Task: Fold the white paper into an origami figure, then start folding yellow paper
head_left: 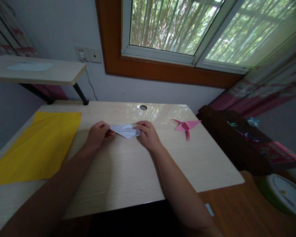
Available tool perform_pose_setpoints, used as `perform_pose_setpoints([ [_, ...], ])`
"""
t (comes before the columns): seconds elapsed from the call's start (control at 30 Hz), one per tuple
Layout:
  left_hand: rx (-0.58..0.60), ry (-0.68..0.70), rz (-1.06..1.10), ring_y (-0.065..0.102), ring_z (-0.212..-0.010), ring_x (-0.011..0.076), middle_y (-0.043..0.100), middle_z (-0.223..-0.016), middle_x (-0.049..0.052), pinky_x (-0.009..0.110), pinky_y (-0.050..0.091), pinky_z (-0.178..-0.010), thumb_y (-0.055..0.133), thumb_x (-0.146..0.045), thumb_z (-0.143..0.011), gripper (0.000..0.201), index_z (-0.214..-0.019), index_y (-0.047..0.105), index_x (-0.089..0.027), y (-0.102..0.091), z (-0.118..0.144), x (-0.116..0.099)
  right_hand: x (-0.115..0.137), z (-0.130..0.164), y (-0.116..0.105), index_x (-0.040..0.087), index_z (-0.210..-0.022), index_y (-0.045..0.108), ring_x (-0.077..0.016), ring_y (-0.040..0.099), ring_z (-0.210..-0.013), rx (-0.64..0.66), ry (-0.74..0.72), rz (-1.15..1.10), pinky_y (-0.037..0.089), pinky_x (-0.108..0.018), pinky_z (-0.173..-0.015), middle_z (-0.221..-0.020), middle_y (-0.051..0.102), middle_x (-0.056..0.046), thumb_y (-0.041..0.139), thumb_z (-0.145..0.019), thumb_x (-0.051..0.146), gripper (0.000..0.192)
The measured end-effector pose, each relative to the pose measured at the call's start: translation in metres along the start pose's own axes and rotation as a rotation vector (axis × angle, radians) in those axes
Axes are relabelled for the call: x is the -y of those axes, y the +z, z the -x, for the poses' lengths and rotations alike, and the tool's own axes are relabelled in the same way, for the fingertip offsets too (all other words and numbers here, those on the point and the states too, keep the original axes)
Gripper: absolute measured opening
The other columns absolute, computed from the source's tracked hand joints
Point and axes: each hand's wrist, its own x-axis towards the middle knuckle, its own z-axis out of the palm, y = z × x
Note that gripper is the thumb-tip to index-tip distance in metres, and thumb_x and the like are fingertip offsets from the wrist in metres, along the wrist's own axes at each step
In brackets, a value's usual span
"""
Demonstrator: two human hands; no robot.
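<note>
The folded white paper (125, 130) lay flat on the tabletop (128, 171), spanning the gap between the two hands. It was partly folded already, a pointed shape with creases showing across its middle. The left hand (98, 133) pinched its left tip with fingers curled narrow, and the right hand (148, 133) pressed down on its right edge with fingers closed over the paper. To crease it well, I judged that the edges wanted lining up exactly before any pressing, with one hand pinning the paper still while the other ran firmly along the fold (a slip there would skew every later fold). To the right of the right hand, well apart, sat a finished pink paper crane (186, 126). Left of the left hand lay a large yellow sheet (39, 148), flat and unfolded.
</note>
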Motion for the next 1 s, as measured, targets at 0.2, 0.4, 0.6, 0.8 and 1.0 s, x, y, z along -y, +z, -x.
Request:
perform_pose_setpoints([
  [0.2,-0.021,-0.015,-0.006,0.067,-0.056,0.014,0.073,-0.071,0.004,0.021,0.049,-0.05,0.063,-0.031,-0.074,0.014,-0.074,0.06,-0.018,-0.003,-0.002,-0.002,0.003,-0.004,-0.004,0.026,-0.12,0.071,-0.0218,0.064,-0.105,-0.126,0.195,-0.171,0.054,-0.037,-0.089,-0.114,0.067,-0.008,0.051,-0.099,0.036,0.03],
  [0.4,-0.029,-0.067,0.102,0.064,-0.055,0.0125,0.071,-0.071,0.004,0.02,0.048,-0.049,0.064,-0.033,-0.074,0.017,-0.073,0.058,-0.017,-0.006,-0.003,-0.006,-0.002,-0.003,-0.002,0.021,-0.115,0.071,-0.0147,0.064,-0.072,-0.139,0.422,-0.389,0.052,-0.028,-0.064,-0.1,0.068,-0.006,0.049,-0.099,0.049,0.039],
  [0.6,-0.041,-0.098,0.149,0.061,-0.05,0.0128,0.069,-0.065,0.002,0.02,0.044,-0.045,0.063,-0.04,-0.077,0.024,-0.084,0.06,-0.017,-0.003,-0.003,-0.01,-0.008,-0.003,0.005,0.02,-0.114,0.071,-0.0141,0.065,-0.072,-0.151,0.518,-0.449,0.051,-0.027,-0.065,-0.105,0.072,-0.006,0.052,-0.096,0.053,0.042],
  [0.8,-0.067,-0.047,0.097,0.058,-0.047,0.0132,0.067,-0.062,0.0,0.02,0.043,-0.044,0.057,-0.047,-0.082,0.03,-0.092,0.06,-0.019,-0.004,-0.005,-0.008,-0.012,-0.003,0.008,0.022,-0.113,0.07,-0.0124,0.065,-0.066,-0.165,0.57,-0.537,0.047,-0.024,-0.054,-0.106,0.071,-0.006,0.052,-0.094,0.057,0.044],
  [1.0,-0.055,0.049,-0.066,0.056,-0.049,0.0129,0.064,-0.065,-0.001,0.021,0.041,-0.044,0.053,-0.045,-0.084,0.03,-0.093,0.065,-0.019,-0.012,-0.007,-0.006,-0.012,-0.004,0.005,0.021,-0.114,0.069,-0.0116,0.064,-0.064,-0.145,0.567,-0.513,0.046,-0.024,-0.053,-0.106,0.07,-0.006,0.05,-0.097,0.051,0.04],
])
